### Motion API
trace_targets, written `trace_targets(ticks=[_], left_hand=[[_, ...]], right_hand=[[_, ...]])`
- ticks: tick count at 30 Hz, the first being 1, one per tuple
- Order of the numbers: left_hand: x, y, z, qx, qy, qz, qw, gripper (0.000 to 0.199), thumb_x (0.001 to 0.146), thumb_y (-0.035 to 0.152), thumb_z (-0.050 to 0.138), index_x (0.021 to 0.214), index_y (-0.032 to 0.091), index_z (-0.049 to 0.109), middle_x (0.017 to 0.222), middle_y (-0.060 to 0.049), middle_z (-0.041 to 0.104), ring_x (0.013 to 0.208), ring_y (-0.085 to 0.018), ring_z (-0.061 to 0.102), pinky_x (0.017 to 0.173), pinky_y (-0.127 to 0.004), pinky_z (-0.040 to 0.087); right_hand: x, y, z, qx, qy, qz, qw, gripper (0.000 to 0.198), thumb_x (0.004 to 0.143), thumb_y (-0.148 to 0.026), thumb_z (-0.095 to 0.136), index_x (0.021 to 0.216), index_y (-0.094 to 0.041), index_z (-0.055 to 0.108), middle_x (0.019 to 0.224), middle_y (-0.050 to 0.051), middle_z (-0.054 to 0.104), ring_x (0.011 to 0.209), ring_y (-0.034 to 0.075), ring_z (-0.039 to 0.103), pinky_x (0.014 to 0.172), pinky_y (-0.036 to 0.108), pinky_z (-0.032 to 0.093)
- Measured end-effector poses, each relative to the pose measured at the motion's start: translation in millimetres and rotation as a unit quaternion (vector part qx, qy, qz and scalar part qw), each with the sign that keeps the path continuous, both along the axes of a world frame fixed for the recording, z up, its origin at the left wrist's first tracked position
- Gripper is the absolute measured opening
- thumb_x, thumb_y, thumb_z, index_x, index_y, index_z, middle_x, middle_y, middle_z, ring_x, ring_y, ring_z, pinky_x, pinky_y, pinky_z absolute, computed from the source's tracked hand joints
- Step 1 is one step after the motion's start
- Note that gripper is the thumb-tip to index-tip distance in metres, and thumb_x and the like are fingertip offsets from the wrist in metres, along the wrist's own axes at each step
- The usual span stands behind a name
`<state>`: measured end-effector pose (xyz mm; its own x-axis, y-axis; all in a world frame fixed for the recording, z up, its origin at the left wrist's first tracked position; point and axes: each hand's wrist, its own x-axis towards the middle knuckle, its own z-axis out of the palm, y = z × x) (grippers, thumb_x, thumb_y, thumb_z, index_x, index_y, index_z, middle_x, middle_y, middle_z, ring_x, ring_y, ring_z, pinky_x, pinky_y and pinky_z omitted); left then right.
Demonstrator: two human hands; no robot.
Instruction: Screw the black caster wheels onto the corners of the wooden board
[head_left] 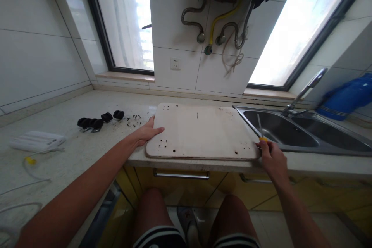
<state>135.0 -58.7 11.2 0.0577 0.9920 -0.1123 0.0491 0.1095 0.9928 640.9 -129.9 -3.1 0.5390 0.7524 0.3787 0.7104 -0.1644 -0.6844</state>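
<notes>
A pale wooden board (200,131) with rounded corners and clusters of small holes near its corners lies flat on the counter. My left hand (147,133) grips its left edge, thumb on top and the other fingers at the side, partly hidden. At the board's right front corner, my right hand (273,159) is closed around the yellow handle of a screwdriver (260,127), its shaft pointing up; these fingers also touch or nearly touch the board edge. One small dark screw or mark (197,115) shows on the board. Several black casters (90,124) and loose screws (134,120) lie left of it.
Right of the board is a double steel sink (279,131) with a faucet (305,89); a blue container (345,97) stands beyond. On the left lie a white device (37,140) and cables. Drawers with metal handles (181,175) are under the counter edge, near my knees.
</notes>
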Motion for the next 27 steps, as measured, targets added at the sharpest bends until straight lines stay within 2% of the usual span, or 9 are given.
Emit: trace_targets(ticks=[3, 6, 10, 14, 17, 19, 23, 25, 27], left_hand=[[-2, -1, 2.3, 0.011, 0.020, -0.006, 1.000, 0.102, 0.081, 0.029, 0.098, 0.165, 0.018, 0.042, 0.157, -0.025, 0.067, 0.144, -0.038, 0.068, 0.122, -0.056, 0.059], [-2, 0, 3.7, 0.021, 0.052, -0.001, 0.998, 0.104, 0.080, 0.031, 0.098, 0.166, 0.016, 0.042, 0.159, -0.026, 0.065, 0.148, -0.041, 0.065, 0.125, -0.056, 0.056], [-6, 1, 4.7, 0.015, 0.069, -0.013, 0.997, 0.116, 0.080, 0.038, 0.099, 0.173, 0.017, 0.033, 0.161, -0.026, 0.064, 0.150, -0.041, 0.064, 0.125, -0.053, 0.057], [-11, 4, 3.4, 0.005, 0.072, -0.034, 0.997, 0.123, 0.080, 0.047, 0.100, 0.175, 0.018, 0.027, 0.165, -0.026, 0.061, 0.150, -0.041, 0.064, 0.124, -0.053, 0.058], [-13, 7, -1.3, 0.013, 0.080, -0.036, 0.996, 0.123, 0.078, 0.052, 0.100, 0.174, 0.021, 0.030, 0.165, -0.024, 0.061, 0.148, -0.041, 0.065, 0.121, -0.054, 0.059], [-13, 8, -5.4, 0.021, 0.086, -0.037, 0.995, 0.121, 0.078, 0.054, 0.099, 0.174, 0.023, 0.032, 0.164, -0.023, 0.063, 0.146, -0.040, 0.067, 0.119, -0.053, 0.060], [-17, 11, -4.2, 0.034, 0.131, -0.032, 0.990, 0.110, 0.076, 0.055, 0.100, 0.168, 0.024, 0.047, 0.153, -0.020, 0.071, 0.135, -0.040, 0.073, 0.110, -0.051, 0.064], [-25, 17, 6.0, 0.042, 0.206, -0.004, 0.978, 0.090, 0.072, 0.053, 0.102, 0.150, 0.025, 0.066, 0.136, -0.017, 0.079, 0.120, -0.041, 0.078, 0.108, -0.055, 0.063], [-41, 29, 21.2, 0.065, 0.287, 0.061, 0.954, 0.061, 0.072, 0.052, 0.102, 0.122, 0.026, 0.079, 0.123, -0.016, 0.082, 0.111, -0.044, 0.078, 0.114, -0.061, 0.058]], right_hand=[[-15, 6, 10, 0.027, -0.029, 0.005, 0.999, 0.067, 0.085, -0.089, 0.041, 0.095, -0.026, 0.062, 0.100, 0.028, 0.079, 0.094, 0.044, 0.071, 0.085, 0.054, 0.047], [-55, 24, 23, 0.084, -0.052, 0.058, 0.993, 0.065, 0.094, -0.083, 0.038, 0.106, -0.023, 0.061, 0.110, 0.027, 0.078, 0.097, 0.040, 0.071, 0.089, 0.052, 0.047], [-142, 70, 41, 0.126, -0.042, 0.202, 0.970, 0.059, 0.106, -0.071, 0.036, 0.124, -0.021, 0.061, 0.106, 0.015, 0.080, 0.089, 0.029, 0.074, 0.088, 0.044, 0.051], [-238, 131, 54, 0.106, -0.005, 0.320, 0.941, 0.042, 0.115, -0.055, 0.052, 0.127, -0.019, 0.068, 0.100, 0.006, 0.079, 0.092, 0.022, 0.074, 0.094, 0.042, 0.058], [-290, 170, 54, 0.081, 0.049, 0.352, 0.931, 0.042, 0.110, -0.049, 0.072, 0.138, -0.018, 0.071, 0.130, 0.010, 0.076, 0.111, 0.023, 0.076, 0.099, 0.046, 0.067], [-308, 187, 49, 0.081, 0.089, 0.358, 0.926, 0.042, 0.109, -0.049, 0.074, 0.137, -0.018, 0.071, 0.132, 0.010, 0.075, 0.112, 0.023, 0.076, 0.099, 0.047, 0.067], [-311, 201, 34, 0.121, 0.169, 0.366, 0.907, 0.042, 0.113, -0.061, 0.056, 0.117, -0.020, 0.069, 0.094, 0.002, 0.072, 0.087, 0.018, 0.069, 0.090, 0.038, 0.058], [-305, 203, 29, 0.135, 0.208, 0.373, 0.894, 0.046, 0.111, -0.068, 0.051, 0.111, -0.024, 0.063, 0.084, -0.001, 0.067, 0.078, 0.017, 0.065, 0.081, 0.034, 0.054], [-301, 206, 25, 0.137, 0.245, 0.377, 0.882, 0.047, 0.109, -0.072, 0.047, 0.109, -0.026, 0.058, 0.079, -0.003, 0.062, 0.071, 0.016, 0.060, 0.071, 0.031, 0.051]])
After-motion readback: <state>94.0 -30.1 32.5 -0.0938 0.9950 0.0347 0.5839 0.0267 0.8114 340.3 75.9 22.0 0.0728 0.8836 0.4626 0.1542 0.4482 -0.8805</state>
